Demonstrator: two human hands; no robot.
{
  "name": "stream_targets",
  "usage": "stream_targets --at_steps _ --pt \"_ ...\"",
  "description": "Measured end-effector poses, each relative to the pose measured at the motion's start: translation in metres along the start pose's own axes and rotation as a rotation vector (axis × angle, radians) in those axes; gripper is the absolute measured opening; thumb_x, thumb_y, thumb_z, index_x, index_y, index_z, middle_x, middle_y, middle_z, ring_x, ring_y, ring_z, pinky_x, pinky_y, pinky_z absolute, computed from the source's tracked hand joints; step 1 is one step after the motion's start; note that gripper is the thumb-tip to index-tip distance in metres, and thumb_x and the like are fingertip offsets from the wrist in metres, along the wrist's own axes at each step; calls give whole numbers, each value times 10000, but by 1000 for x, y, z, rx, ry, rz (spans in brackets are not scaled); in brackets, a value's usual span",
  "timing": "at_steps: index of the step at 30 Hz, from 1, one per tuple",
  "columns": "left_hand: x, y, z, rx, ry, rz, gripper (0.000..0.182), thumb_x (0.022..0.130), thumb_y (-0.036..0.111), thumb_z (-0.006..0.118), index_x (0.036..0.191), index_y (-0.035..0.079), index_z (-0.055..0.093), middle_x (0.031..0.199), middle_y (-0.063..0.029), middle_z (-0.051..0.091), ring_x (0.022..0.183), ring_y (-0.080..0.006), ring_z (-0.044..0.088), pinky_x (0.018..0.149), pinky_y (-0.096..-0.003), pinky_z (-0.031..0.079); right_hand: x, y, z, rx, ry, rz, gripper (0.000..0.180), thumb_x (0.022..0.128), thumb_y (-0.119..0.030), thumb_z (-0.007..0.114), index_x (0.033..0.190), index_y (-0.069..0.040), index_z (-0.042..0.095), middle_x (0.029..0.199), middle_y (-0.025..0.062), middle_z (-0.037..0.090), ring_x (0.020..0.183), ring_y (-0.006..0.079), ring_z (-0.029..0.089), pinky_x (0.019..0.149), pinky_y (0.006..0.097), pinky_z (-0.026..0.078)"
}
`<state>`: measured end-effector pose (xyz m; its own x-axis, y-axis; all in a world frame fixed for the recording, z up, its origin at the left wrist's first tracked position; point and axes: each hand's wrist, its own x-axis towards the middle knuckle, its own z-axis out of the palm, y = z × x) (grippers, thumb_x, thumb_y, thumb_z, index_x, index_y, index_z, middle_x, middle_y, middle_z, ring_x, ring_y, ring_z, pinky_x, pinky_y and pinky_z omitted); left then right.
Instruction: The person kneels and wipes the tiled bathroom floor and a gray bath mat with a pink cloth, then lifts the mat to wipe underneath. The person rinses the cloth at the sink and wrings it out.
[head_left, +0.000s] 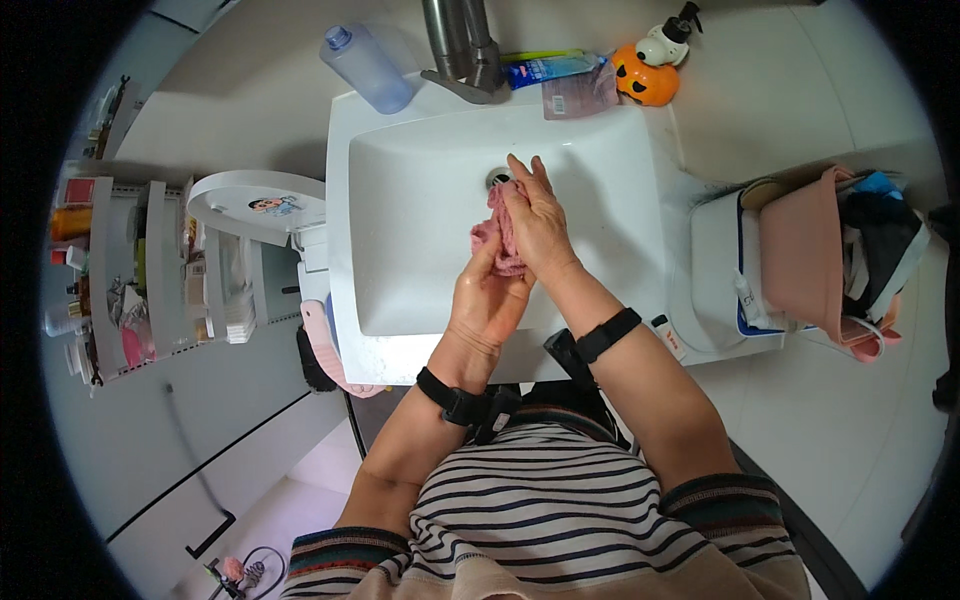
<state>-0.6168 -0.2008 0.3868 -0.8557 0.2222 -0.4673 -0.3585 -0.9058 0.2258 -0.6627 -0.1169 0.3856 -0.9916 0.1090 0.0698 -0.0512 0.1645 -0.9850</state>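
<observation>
Over a white washbasin (420, 225), a crumpled pink cloth (501, 232) lies between my two hands. My left hand (491, 296) cups it from below, palm up, with the thumb against the cloth. From the upper right, my right hand (536, 221) presses on the cloth, its thumb against it and two fingers extended towards the drain (499, 178). The cloth's upper end is close to the drain. The metal faucet (457, 52) is at the basin's back edge. Some fingertips are hidden.
Along the back rim are a translucent blue bottle (369, 71), a toothpaste tube (551, 70), a pink pouch (581, 94) and an orange pumpkin-shaped holder (645, 79). A small tube (667, 335) lies at right, near a pink bin (799, 251). Shelves (154, 270) stand left.
</observation>
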Motion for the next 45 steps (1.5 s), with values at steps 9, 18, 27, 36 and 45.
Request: stream_targets --at_steps 9,18,27,36,45 --pt "7 -4 9 100 -4 26 417 1017 390 437 1336 124 476 1297 -59 548 1196 -227 512 1012 -360 438 -21 0 -9 -227 -180 -299 388 857 -179 579 1229 -73 605 1303 179 547 1220 391 500 1045 474 369" --pt "16 8 24 72 -172 88 425 1024 382 412 1365 133 461 1376 -98 478 1183 -254 496 999 -412 458 -35 -18 -23 -188 -175 -254 392 898 -185 573 1266 -51 579 1457 210 393 1351 418 352 1113 508 278" --pt "9 -8 29 98 -126 -14 440 1024 361 425 1403 137 423 1397 -42 479 1236 -216 484 1058 -363 395 2 -20 -42 -116 -177 -11 395 990 -209 445 1355 -89 536 1535 202 293 1410 312 319 1097 354 327" --pt "8 -16 28 269 -61 15 537 1022 444 395 1442 109 377 1409 -57 465 1301 -229 433 1086 -418 354 24 55 -42 -152 12 -199 311 966 -226 466 1197 -117 643 1396 240 463 1238 384 496 1022 394 418" --pt "5 69 -24 574 289 296 512 1010 522 356 1252 106 531 1327 -124 521 1223 -260 474 1039 -526 321 52 -15 -113 -145 120 59 337 995 -294 523 962 7 670 885 68 675 807 134 583 771 289 463"
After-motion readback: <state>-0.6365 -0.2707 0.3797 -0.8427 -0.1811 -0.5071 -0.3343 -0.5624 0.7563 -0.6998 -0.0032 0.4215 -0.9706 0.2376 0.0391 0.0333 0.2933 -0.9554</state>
